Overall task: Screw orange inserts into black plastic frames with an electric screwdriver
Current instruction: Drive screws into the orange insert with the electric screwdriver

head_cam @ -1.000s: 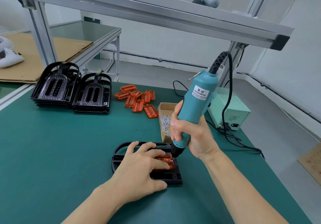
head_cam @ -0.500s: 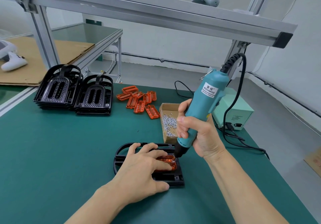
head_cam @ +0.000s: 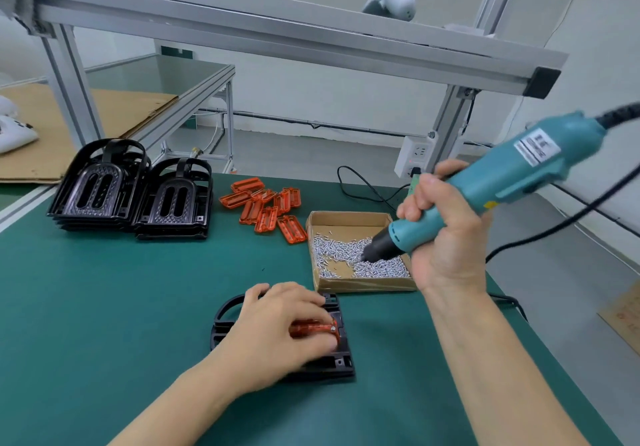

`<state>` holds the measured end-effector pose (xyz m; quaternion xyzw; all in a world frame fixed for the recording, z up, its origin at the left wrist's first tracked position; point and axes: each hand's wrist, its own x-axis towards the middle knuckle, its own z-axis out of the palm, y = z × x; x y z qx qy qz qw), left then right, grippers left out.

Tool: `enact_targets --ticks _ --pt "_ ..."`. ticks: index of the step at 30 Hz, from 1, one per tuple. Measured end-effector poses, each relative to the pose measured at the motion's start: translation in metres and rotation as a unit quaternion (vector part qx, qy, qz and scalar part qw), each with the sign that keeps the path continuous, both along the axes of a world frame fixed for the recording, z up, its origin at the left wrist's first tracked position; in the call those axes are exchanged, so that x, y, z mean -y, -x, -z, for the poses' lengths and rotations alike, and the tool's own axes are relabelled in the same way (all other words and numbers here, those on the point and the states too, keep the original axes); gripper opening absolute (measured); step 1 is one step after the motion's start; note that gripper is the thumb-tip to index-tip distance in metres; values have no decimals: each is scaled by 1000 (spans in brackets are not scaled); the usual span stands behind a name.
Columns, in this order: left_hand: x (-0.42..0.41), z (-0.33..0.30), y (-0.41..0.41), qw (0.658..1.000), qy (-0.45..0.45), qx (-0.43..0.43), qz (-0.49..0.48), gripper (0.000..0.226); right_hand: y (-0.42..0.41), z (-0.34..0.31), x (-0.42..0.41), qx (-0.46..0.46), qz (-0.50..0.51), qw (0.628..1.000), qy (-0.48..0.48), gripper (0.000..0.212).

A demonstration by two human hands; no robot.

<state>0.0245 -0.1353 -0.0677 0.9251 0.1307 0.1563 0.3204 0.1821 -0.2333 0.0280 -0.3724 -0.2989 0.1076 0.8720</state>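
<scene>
Left hand (head_cam: 277, 328) is pressing a translucent orange insert (head_cam: 313, 328) into the black frame (head_cam: 341, 359); right hand (head_cam: 446, 238) is gripping the teal screwdriver (head_cam: 502, 182), tip over the screw box (head_cam: 349, 217).

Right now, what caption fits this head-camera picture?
Right hand dips electric screwdriver into screw box; left hand steadies orange insert.

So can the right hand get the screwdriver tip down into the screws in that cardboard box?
Probably yes. The right hand holds the screwdriver tilted with its tip just over the screws, and the cardboard box is open-topped with nothing above it.
</scene>
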Motion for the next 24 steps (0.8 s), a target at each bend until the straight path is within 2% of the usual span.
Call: enact_targets --ticks 2,4,7,10,14,19,24 --pt "-12 -10 -14 994 40 86 -45 18 -1 7 5 -22 39 999 -16 19" --pt "-25 -21 -33 989 43 104 -97 6 -1 12 10 -41 65 997 -24 17" --pt "-42 -29 -68 991 -38 23 -124 11 -2 18 14 -59 94 993 -32 17" --pt "-49 -22 -96 985 -130 -67 -87 12 -2 20 15 -60 106 992 -31 18" --pt "-48 -14 -115 967 -202 -149 -53 11 -3 21 14 -58 102 993 -30 18" --pt "-46 -14 -125 936 -283 -200 -54 15 -3 22 12 -65 90 993 -32 19" --pt "-44 -12 -128 921 -321 -206 -73 15 0 23 10 -72 85 993 -32 19"
